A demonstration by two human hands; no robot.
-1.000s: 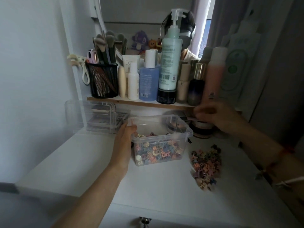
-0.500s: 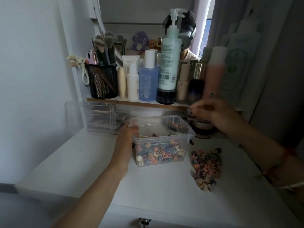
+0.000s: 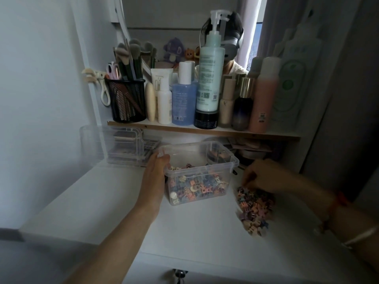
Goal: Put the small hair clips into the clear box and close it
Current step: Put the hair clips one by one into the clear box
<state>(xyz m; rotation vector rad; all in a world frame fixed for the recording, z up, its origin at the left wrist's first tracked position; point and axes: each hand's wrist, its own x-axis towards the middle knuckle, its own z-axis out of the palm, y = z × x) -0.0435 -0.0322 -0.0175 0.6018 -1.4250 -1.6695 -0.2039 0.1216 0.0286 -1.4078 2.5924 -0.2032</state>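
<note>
While mouth-up, clear box [image 3: 200, 168] crosswise.

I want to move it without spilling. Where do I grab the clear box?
Take the clear box by the jutting rim at its left and right ends, one hand coming in from each side, as the left hand does at the left end. It stands upright with no lid on, part full of hair clips, so keep it level.

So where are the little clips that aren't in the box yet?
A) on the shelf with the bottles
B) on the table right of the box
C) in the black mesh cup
B: the loose clips lie in a pile on the white table, right of the clear box.
</note>
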